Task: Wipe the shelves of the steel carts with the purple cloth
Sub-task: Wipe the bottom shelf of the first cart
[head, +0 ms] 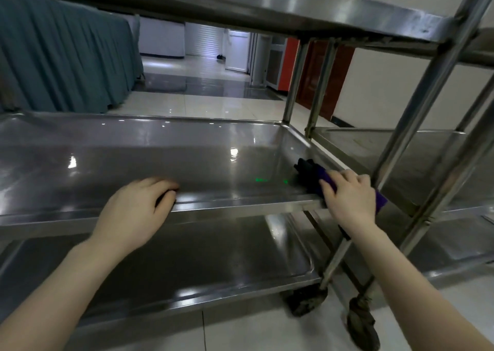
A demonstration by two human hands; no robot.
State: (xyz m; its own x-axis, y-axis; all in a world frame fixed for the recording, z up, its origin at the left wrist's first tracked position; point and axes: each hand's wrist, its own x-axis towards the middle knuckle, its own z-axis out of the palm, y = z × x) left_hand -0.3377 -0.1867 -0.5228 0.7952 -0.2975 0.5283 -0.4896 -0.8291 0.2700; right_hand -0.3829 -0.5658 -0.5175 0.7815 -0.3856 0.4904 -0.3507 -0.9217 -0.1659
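The middle shelf (160, 158) of a steel cart fills the view, with a top shelf (267, 5) above it and a bottom shelf (200, 257) below. My right hand (347, 195) grips the purple cloth (324, 177) at the shelf's near right corner; the cloth's dark end lies on the shelf and another end shows past my wrist. My left hand (133, 211) rests on the shelf's front rim, fingers curled over the edge.
A second steel cart (387, 152) stands close on the right, its upright posts (427, 88) beside my right hand. Dirty castor wheels (307, 301) sit on the tiled floor. A teal skirted table (61, 54) stands at the back left.
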